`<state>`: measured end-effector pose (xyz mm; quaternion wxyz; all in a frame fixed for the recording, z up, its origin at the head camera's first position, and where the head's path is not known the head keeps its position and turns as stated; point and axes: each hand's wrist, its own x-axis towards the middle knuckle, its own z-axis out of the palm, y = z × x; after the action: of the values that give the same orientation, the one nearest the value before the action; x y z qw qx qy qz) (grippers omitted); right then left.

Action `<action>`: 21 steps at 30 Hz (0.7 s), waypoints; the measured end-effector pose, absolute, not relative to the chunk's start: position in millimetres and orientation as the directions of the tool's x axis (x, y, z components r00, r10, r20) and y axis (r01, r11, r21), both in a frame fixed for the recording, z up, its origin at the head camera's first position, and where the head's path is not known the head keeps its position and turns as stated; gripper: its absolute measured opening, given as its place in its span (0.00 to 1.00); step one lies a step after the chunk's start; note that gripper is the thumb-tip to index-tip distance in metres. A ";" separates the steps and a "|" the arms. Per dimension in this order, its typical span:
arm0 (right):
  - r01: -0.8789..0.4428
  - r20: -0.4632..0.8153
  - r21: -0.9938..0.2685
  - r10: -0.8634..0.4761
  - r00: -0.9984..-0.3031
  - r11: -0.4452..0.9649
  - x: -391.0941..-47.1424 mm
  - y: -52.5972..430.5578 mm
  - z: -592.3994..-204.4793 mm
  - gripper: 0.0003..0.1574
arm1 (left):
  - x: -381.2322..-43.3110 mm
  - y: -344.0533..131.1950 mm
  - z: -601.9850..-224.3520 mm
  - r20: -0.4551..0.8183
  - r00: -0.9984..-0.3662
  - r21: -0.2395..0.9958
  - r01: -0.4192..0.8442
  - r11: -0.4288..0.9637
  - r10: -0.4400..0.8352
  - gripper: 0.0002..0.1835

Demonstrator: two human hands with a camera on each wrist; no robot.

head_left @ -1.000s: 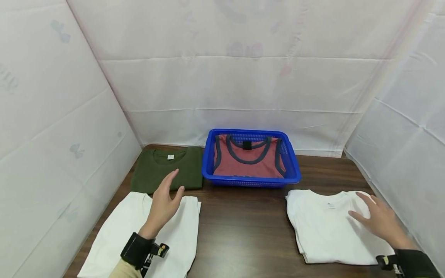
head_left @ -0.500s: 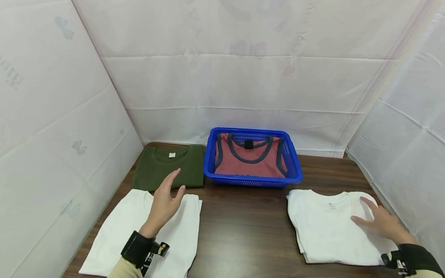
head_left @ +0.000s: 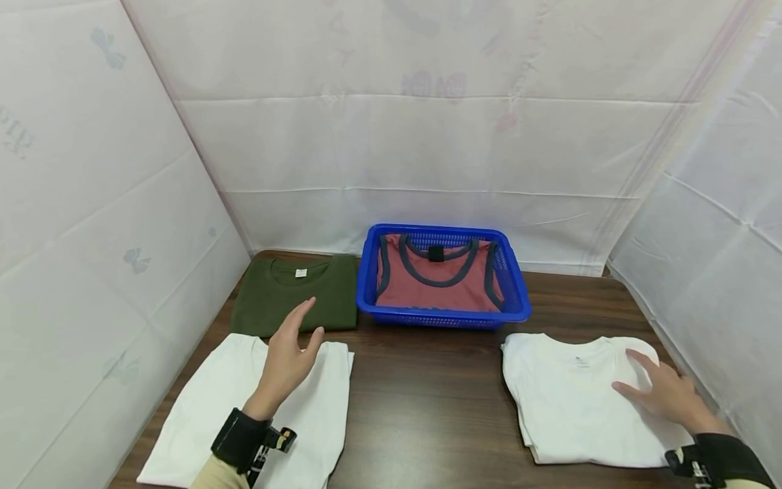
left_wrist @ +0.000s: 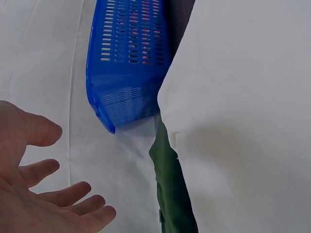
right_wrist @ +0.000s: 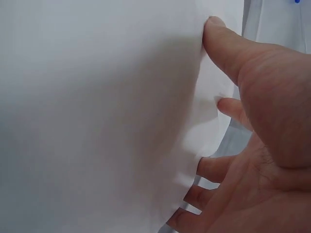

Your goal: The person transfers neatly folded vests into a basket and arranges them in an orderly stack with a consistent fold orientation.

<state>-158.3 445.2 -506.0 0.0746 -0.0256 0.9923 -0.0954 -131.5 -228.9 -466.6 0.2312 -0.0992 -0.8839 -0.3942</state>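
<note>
My left hand (head_left: 286,362) hovers with spread fingers over a folded white T-shirt (head_left: 214,401) at the left. The left wrist view shows nothing in that hand (left_wrist: 46,184). Behind the shirt lies a folded dark green T-shirt (head_left: 263,299) with a white neck label. At the right, my right hand (head_left: 666,392) is at the right side of a stack of folded white T-shirts (head_left: 574,407). In the right wrist view its thumb (right_wrist: 223,46) touches the cloth edge, and some fingertips are hidden by the cloth. Its fingers look spread.
A blue plastic basket (head_left: 522,309) stands at the back middle, holding a folded red tank top (head_left: 421,295) with dark grey trim. Brown tabletop (head_left: 421,407) shows between the white shirts. White printed sheets (head_left: 427,149) hang at the back and both sides.
My right hand shifts slightly right, then slightly back left, staying at the white stack. The left hand holds nearly still. The head view shifts a little; the clothes and basket stay put.
</note>
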 end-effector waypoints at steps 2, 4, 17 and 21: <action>-0.044 -0.143 -0.196 -0.073 -0.987 0.980 -157.3 443.7 -506.3 0.57 | -130.8 -228.9 -466.2 0.484 -0.875 0.651 0.354 0.672 -0.007 0.31; -0.052 -0.137 -0.198 -0.081 -0.987 0.979 -156.8 441.6 -506.8 0.56 | -130.1 -228.9 -466.0 0.478 -0.878 0.654 0.350 0.671 -0.007 0.31; 0.002 -0.201 -0.214 -0.042 -0.979 0.977 -150.1 412.5 -500.2 0.61 | -129.3 -227.1 -469.3 0.376 -0.926 0.680 0.292 0.673 0.021 0.33; 0.034 -0.245 -0.234 -0.025 -0.969 0.972 -147.0 402.4 -493.1 0.62 | -129.1 -225.7 -469.8 0.372 -0.928 0.682 0.294 0.670 0.028 0.33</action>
<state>-147.0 402.4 -493.1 0.1238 0.0025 0.9851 -0.1193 -129.1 -225.7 -469.8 0.1675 -0.0897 -0.8984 -0.3961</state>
